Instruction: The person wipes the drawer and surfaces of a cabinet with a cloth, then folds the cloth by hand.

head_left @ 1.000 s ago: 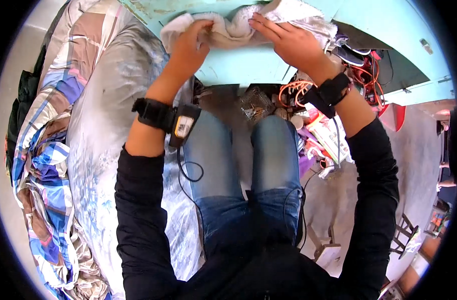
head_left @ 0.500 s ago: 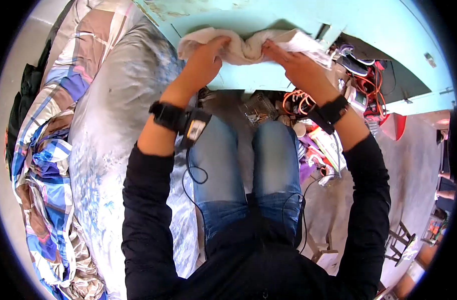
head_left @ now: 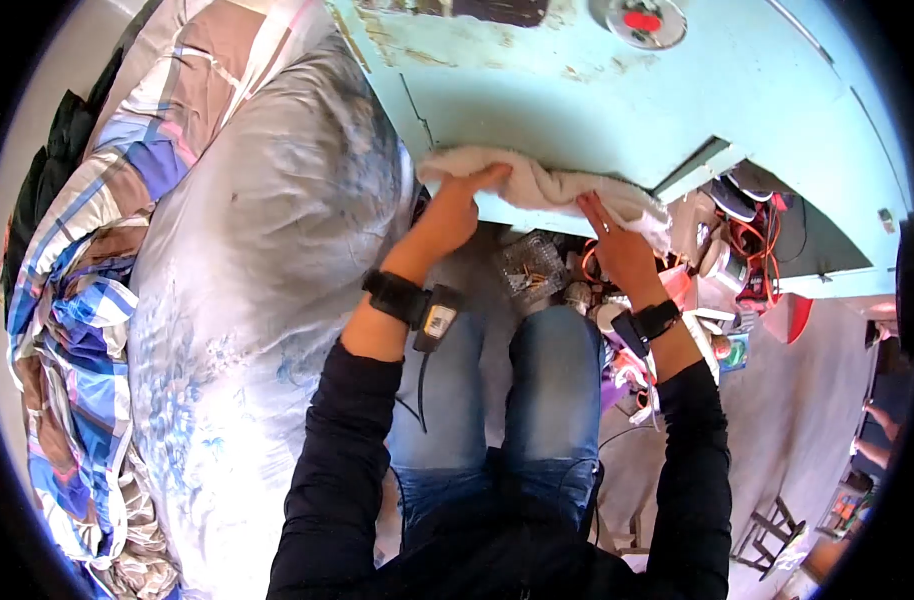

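A white towel (head_left: 547, 188) is being touched by left hand (head_left: 451, 214) and right hand (head_left: 624, 258); grip closure cannot be told; even pressure is probably being required.

Plaid bedding (head_left: 89, 400) is bunched beside a floral sheet (head_left: 242, 300). At lower right, a stool (head_left: 774, 530) is seen on the floor (head_left: 747, 430)
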Demonstrator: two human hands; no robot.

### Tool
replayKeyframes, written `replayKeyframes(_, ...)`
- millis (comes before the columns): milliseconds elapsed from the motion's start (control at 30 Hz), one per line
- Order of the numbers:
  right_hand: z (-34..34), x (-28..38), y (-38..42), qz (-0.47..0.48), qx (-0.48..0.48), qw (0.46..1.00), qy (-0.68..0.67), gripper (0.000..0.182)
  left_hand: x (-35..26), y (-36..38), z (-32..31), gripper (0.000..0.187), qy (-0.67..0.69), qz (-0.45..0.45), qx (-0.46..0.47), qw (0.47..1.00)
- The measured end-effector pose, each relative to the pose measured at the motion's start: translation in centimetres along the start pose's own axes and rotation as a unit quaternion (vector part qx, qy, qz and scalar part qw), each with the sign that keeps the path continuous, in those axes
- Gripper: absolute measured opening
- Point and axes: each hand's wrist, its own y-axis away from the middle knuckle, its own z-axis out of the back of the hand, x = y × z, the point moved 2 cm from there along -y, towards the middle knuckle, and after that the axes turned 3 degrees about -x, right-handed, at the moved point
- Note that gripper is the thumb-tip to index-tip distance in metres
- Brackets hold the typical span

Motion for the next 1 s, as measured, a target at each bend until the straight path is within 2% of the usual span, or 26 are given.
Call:
replayKeyframes(67, 0.2, -0.3, -0.2, 0.039, -0.037, 0.998, 0.031, 0.072, -0.2, 0.2, -0.3, 0.051, 0.028, 0.024, -0.004, 0.999)
replayKeyframes(133, 1.8, -0.7, -1.0, 0.078, -0.163, 0.980, 0.086, 0.064, -1.4, -0.4, 0.7, 0.051, 0.013, 0.052, -0.036, 0.998)
replayKeyframes(167, 4.6, -0.2, -1.5, 0.038, -0.185, 0.978, 0.090, 0.062, -3.2, -0.8, 1.9, 0.051, 0.023, 0.034, -0.100, 0.994)
replayKeyframes(200, 7.8, 0.4, -2.1, -0.003, -0.206, 0.974, 0.091, 0.061, -4.3, -1.6, 2.9, 0.051, 0.023, 0.029, -0.107, 0.994)
replayKeyframes(267, 10.9, 1.0, -3.3, 0.009, -0.302, 0.952, 0.045, 0.057, -5.4, -2.3, 4.2, 0.051, 0.072, 0.049, -0.149, 0.985)
replayKeyframes(333, 9.3, 1.8, -3.3, -0.012, -0.307, 0.951, 0.033, 0.058, -4.4, -2.1, 3.8, 0.051, 0.115, 0.037, -0.146, 0.982)
replayKeyframes(367, 7.3, 1.6, -3.1, -0.021, -0.230, 0.972, 0.033, 0.059, -3.7, -1.7, 3.4, 0.050, 0.086, 0.020, -0.136, 0.987)
replayKeyframes(400, 5.4, 1.4, -2.9, 0.002, -0.215, 0.977, -0.006, 0.061, -2.8, -1.3, 2.7, 0.050, 0.056, 0.002, -0.125, 0.991)
replayKeyframes(433, 4.3, 1.9, -2.4, -0.014, -0.157, 0.987, 0.039, 0.063, -1.0, -0.6, 1.4, 0.051, 0.082, 0.024, -0.112, 0.990)
replayKeyframes(467, 3.5, 2.0, -2.1, -0.013, -0.161, 0.986, 0.042, 0.063, -0.2, 0.0, 0.8, 0.051, 0.082, 0.020, -0.113, 0.990)
replayKeyframes(533, 2.4, 2.1, -2.1, -0.015, -0.085, 0.986, 0.139, 0.063, 0.7, 0.7, 0.3, 0.051, 0.126, 0.082, -0.077, 0.986)
replayKeyframes(567, 2.8, 2.4, -2.2, -0.016, -0.089, 0.986, 0.140, 0.063, 0.7, 0.7, 0.3, 0.049, 0.099, 0.092, -0.075, 0.988)
replayKeyframes(600, 3.8, 2.7, -2.4, 0.005, -0.145, 0.986, 0.079, 0.061, -0.4, 0.3, 1.4, 0.049, 0.097, 0.087, -0.076, 0.989)
replayKeyframes(633, 5.0, 2.8, -2.7, 0.028, -0.199, 0.979, 0.019, 0.060, -1.7, 0.0, 2.8, 0.048, 0.067, 0.035, -0.133, 0.988)
replayKeyframes(667, 6.9, 3.1, -3.3, 0.027, -0.201, 0.979, 0.022, 0.060, -3.3, -0.3, 4.3, 0.047, 0.040, -0.015, -0.187, 0.981)
replayKeyframes(700, 9.4, 3.6, -4.1, 0.024, -0.247, 0.969, 0.009, 0.059, -4.0, -0.6, 5.7, 0.046, 0.061, 0.001, -0.211, 0.976)
replayKeyframes(733, 10.7, 4.1, -4.5, 0.020, -0.293, 0.956, -0.004, 0.058, -5.5, -1.2, 7.4, 0.045, 0.147, -0.002, -0.231, 0.962)
replayKeyframes(833, 8.6, 4.7, -5.4, -0.016, -0.305, 0.952, -0.012, 0.056, -4.7, -1.9, 8.4, 0.044, 0.185, 0.007, -0.196, 0.963)
replayKeyframes(867, 7.2, 4.9, -5.2, -0.067, -0.184, 0.980, -0.040, 0.056, -4.0, -1.7, 8.0, 0.044, 0.148, 0.015, -0.185, 0.972)
replayKeyframes(933, 4.2, 5.2, -4.9, 0.005, -0.146, 0.987, -0.071, 0.057, -2.0, -0.8, 6.5, 0.044, 0.109, 0.013, -0.150, 0.982)
replayKeyframes(967, 2.7, 5.1, -4.7, -0.017, -0.152, 0.985, -0.073, 0.057, -0.6, -0.1, 5.5, 0.045, 0.094, 0.018, -0.166, 0.981)
replayKeyframes(1000, 1.8, 5.2, -4.8, 0.017, -0.151, 0.988, -0.016, 0.058, -0.5, -0.1, 5.3, 0.046, 0.080, 0.021, -0.181, 0.980)
